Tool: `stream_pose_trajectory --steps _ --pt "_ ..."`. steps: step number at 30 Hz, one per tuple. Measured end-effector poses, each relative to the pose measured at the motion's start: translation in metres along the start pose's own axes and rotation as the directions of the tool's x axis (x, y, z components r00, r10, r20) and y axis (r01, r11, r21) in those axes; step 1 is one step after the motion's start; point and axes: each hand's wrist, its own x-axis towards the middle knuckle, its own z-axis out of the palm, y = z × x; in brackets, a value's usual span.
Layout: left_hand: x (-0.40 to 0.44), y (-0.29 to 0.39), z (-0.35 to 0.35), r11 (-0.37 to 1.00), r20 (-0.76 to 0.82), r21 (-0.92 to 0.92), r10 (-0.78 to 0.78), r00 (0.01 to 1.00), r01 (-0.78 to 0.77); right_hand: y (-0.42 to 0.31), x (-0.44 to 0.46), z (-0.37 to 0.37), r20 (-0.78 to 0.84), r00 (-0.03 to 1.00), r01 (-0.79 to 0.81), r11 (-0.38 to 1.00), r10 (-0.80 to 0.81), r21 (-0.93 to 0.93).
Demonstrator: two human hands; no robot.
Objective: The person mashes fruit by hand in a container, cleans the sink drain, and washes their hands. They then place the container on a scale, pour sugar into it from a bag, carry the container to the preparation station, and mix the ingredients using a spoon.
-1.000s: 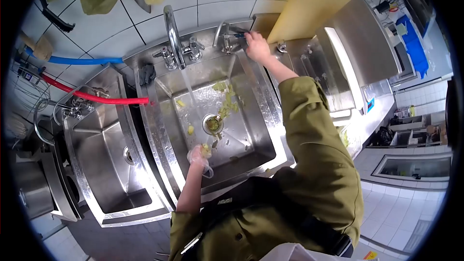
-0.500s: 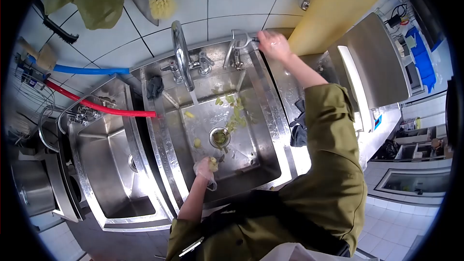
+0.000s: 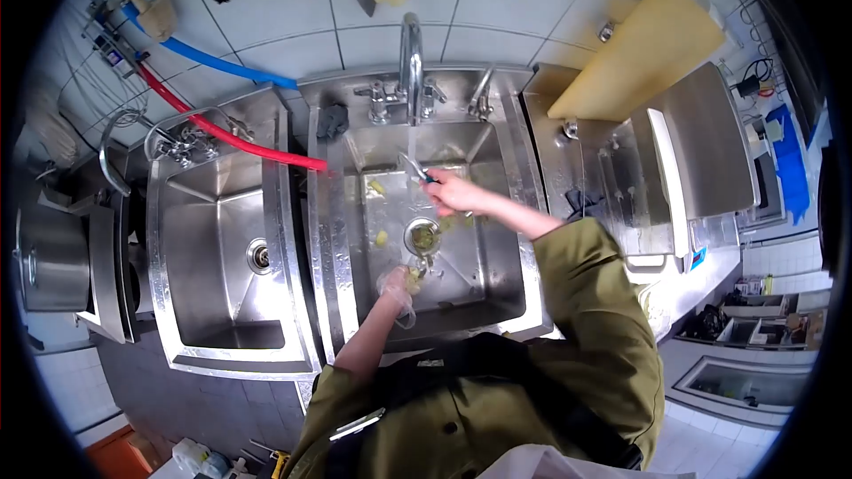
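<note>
My left hand [image 3: 397, 285], in thin clear plastic, is closed on a pale yellowish vegetable piece [image 3: 414, 280] low in the middle sink [image 3: 475, 288]. Its exact kind is hard to make out. My right hand [image 3: 451, 192] grips a small tool with a metal end and dark handle [image 3: 415, 167], held over the sink under the faucet [image 3: 411, 62]. Water seems to run from the spout onto the tool. Green scraps lie around the drain [image 3: 422, 236], partly hidden by my right hand. Yellowish pieces [image 3: 382, 238] rest on the sink floor to the left.
A second sink [image 3: 209, 257] stands on the left, with a red hose [image 3: 240, 144] reaching over the divider. A dark cloth [image 3: 333, 121] lies on the back-left rim. At the right, a yellow board [image 3: 643, 53] leans against the wall beside a metal panel [image 3: 710, 142].
My right hand has come from the back-right rim to the middle of the sink, with the tool under the faucet. My left hand stays low in the sink. The camera view has shifted left.
</note>
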Motion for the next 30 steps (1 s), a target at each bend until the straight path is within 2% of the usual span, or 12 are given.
stream_pose_trajectory --steps 2,6,11,13,14,16,19,20,22,24,27,30 --pt "-0.001 0.001 -0.004 0.999 0.021 -0.021 0.040 0.999 -0.039 0.002 0.019 0.029 -0.139 0.990 0.093 0.859 -0.026 0.504" --pt "-0.005 0.015 -0.011 0.992 -0.005 -0.090 0.091 0.996 -0.091 0.010 0.023 0.037 -0.141 0.960 0.265 0.613 -0.243 0.744" --pt "0.018 0.025 -0.028 0.995 0.102 -0.085 0.055 0.993 -0.047 0.001 0.027 0.030 -0.350 0.860 0.455 0.868 -0.372 0.196" --pt "0.009 0.047 -0.004 0.996 0.114 -0.066 0.060 0.992 -0.052 -0.005 0.018 0.015 -0.255 0.944 0.198 0.978 -0.210 -0.071" --pt "0.004 0.052 0.005 0.995 0.060 -0.099 0.038 0.997 -0.032 -0.013 0.002 0.004 -0.220 0.882 0.208 0.762 -0.417 -0.613" --pt "0.017 0.050 0.000 0.989 -0.035 -0.091 0.110 0.993 -0.113 -0.048 -0.067 -0.006 -0.330 0.909 -0.016 0.769 -0.256 -0.639" --pt "0.008 0.058 0.001 0.976 -0.040 -0.201 0.076 0.996 -0.083 -0.109 -0.143 -0.055 -0.459 0.832 -0.051 0.780 -0.312 -0.623" --pt "0.032 0.047 -0.009 0.969 -0.036 -0.243 0.033 0.999 -0.041 -0.105 -0.138 -0.092 -0.444 0.620 0.144 0.649 -0.648 -0.747" --pt "0.038 0.031 -0.007 0.961 -0.055 -0.277 -0.019 0.998 0.003 -0.201 -0.172 -0.117 -0.575 0.415 -0.018 0.625 -0.705 -0.780" --pt "-0.008 0.039 0.016 0.967 -0.102 -0.255 -0.017 0.995 -0.010 -0.255 -0.154 -0.177 -0.382 -0.191 -0.200 0.417 -0.904 -0.887" --pt "-0.016 0.034 0.019 0.987 -0.149 -0.156 0.018 0.989 -0.041 -0.311 -0.151 -0.220 -0.377 -0.305 -0.389 0.475 -0.875 -0.789" --pt "-0.006 0.037 0.017 0.970 -0.132 -0.241 -0.051 0.990 0.018 -0.298 -0.127 -0.240 -0.568 -0.221 -0.379 0.606 -0.793 -0.699"
